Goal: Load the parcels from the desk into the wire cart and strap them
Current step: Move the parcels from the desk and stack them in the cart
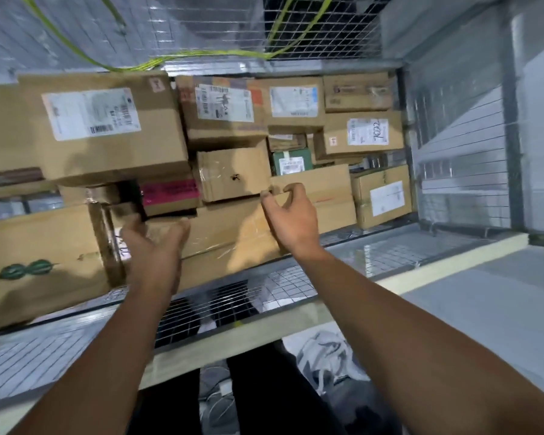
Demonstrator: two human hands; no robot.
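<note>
Loading: seating box centre frame; left hand flat on it, right hand curled at edge, hold unclear; next: push flush

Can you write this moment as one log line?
left hand: flat on long box | right hand: curled at its edge, grip unclear | wire cart: many parcels inside | green straps: not around parcels

Setting: parcel depot or warehouse loading area. Evidence: mesh-walled wire cart packed with cardboard parcels bearing barcoded shipping labels; green straps hanging at far side; bare grey floor at right
</note>
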